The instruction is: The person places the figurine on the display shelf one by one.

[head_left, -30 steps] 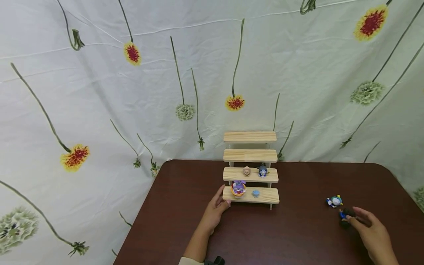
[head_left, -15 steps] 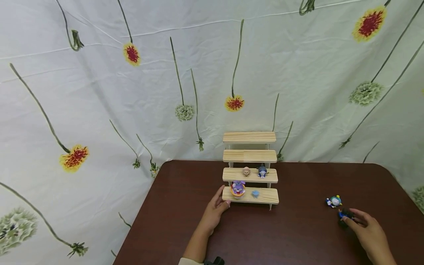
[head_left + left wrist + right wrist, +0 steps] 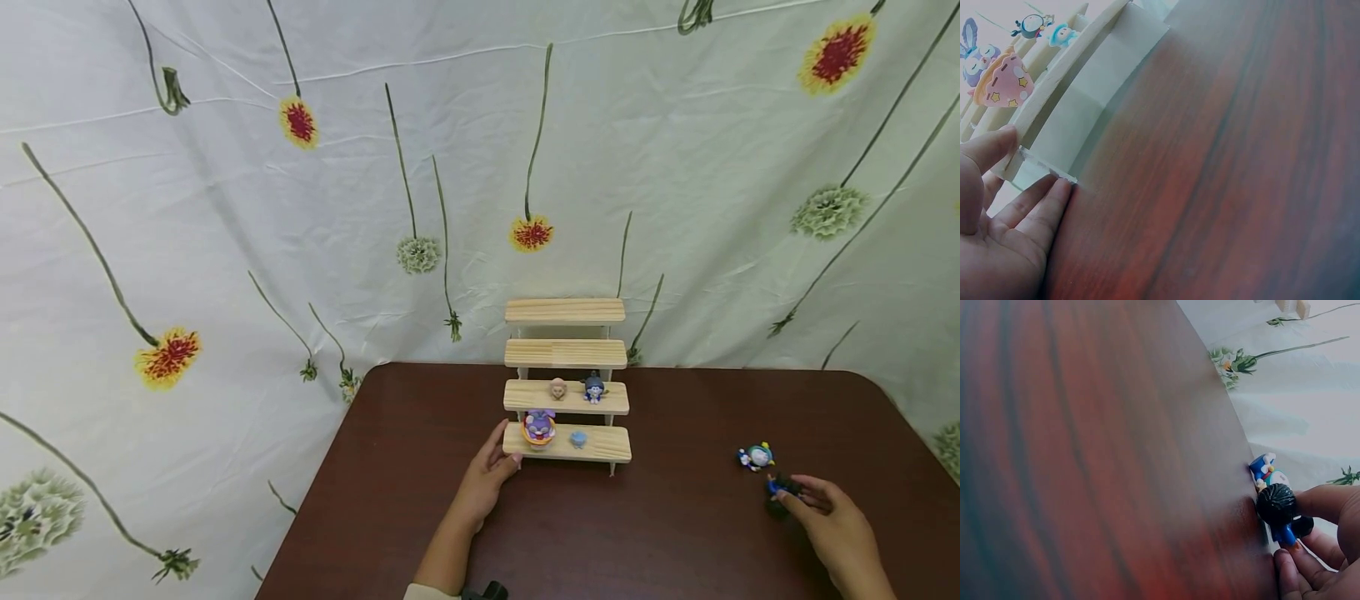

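Head view: the right forearm is cut off by the bottom edge, and the right hand [image 3: 842, 523] covers part of the dark-haired toy [image 3: 782, 487]. The right wrist view shows its black hair and blue clothing from behind, so its face is hidden; whether it touches the table [image 3: 675, 517] is hard to tell. The left wrist view cuts off part of the left hand [image 3: 480, 490].

The right hand pinches the dark-haired toy between thumb and fingers. The left hand is curled around the left end of the lowest step of the wooden stand [image 3: 566, 310], fingertips against its clear leg [image 3: 1047, 165].

The dark-haired toy lies at the right hand's fingertips, well apart from the left hand and the stand. Just beyond it, a blue-and-white toy [image 3: 758, 456] lies on the table. Nearest the left hand, a purple toy [image 3: 539, 425] sits on the lowest step, with a small light-blue toy [image 3: 578, 438] to its right.
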`<state>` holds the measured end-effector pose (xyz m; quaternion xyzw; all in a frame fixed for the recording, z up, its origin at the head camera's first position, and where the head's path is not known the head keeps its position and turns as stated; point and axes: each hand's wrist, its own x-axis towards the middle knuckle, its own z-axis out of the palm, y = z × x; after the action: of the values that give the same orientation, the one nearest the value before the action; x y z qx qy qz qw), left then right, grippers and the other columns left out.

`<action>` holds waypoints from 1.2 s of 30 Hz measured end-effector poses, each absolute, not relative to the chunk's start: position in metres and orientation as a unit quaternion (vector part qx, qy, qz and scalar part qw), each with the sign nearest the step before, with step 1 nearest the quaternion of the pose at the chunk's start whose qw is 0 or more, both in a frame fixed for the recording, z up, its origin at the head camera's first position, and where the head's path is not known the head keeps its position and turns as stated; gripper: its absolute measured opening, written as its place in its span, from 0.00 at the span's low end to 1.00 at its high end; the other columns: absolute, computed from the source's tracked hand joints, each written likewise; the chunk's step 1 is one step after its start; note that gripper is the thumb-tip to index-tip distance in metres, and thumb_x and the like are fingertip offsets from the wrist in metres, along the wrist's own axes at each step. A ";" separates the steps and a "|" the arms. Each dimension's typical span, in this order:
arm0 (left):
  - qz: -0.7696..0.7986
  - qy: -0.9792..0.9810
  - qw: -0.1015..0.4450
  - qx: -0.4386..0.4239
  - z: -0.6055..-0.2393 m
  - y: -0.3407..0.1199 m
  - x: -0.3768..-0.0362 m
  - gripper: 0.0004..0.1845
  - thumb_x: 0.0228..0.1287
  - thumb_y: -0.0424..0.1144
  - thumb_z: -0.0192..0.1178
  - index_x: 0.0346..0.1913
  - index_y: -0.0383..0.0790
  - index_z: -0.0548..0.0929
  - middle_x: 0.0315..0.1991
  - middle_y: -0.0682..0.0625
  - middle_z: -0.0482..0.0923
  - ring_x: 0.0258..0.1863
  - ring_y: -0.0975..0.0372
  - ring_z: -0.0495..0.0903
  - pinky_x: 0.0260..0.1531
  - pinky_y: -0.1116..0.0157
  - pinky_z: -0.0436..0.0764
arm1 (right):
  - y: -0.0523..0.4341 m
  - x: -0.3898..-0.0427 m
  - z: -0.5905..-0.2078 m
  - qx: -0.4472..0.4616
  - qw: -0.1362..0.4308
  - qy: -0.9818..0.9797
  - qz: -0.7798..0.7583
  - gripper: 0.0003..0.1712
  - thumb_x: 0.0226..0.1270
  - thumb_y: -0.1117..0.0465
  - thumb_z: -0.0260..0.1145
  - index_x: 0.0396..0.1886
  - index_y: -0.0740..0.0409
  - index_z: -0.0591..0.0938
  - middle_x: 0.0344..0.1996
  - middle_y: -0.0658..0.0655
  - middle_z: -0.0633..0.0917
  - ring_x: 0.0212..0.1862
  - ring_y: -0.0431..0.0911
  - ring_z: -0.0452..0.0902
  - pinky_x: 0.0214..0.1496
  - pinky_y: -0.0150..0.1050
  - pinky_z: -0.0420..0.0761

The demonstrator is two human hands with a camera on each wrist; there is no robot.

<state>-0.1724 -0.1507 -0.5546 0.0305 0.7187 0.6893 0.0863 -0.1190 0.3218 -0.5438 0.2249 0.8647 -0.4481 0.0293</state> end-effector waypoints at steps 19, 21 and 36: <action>0.690 0.718 0.088 0.030 -0.554 -0.151 -0.171 0.39 0.75 0.43 0.59 0.82 0.52 0.53 0.72 0.34 0.68 0.64 0.53 0.77 0.65 0.59 0.78 | 0.320 -0.120 -0.541 0.255 0.001 0.859 -0.443 0.32 0.73 0.44 0.63 0.64 0.63 0.73 0.58 0.67 0.78 0.41 0.32 0.69 0.31 0.26 0.74; 0.690 0.717 0.089 0.029 -0.554 -0.151 -0.171 0.38 0.75 0.43 0.59 0.81 0.53 0.54 0.72 0.35 0.68 0.64 0.54 0.77 0.66 0.59 0.78 | 0.320 -0.119 -0.540 0.257 -0.003 0.855 -0.451 0.31 0.72 0.44 0.63 0.63 0.63 0.74 0.54 0.63 0.80 0.38 0.27 0.66 0.31 0.25 0.74; 0.693 0.715 0.090 0.030 -0.555 -0.151 -0.173 0.38 0.75 0.43 0.59 0.81 0.55 0.54 0.73 0.35 0.67 0.65 0.53 0.76 0.66 0.60 0.77 | 0.321 -0.120 -0.538 0.276 -0.001 0.769 -0.576 0.26 0.74 0.50 0.64 0.64 0.59 0.75 0.33 0.26 0.74 0.32 0.25 0.79 0.37 0.28 0.85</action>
<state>-0.1727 -0.1512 -0.5554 0.0296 0.7151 0.6926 0.0898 -0.1204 0.3210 -0.5381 0.2761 0.7694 -0.5761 -0.0008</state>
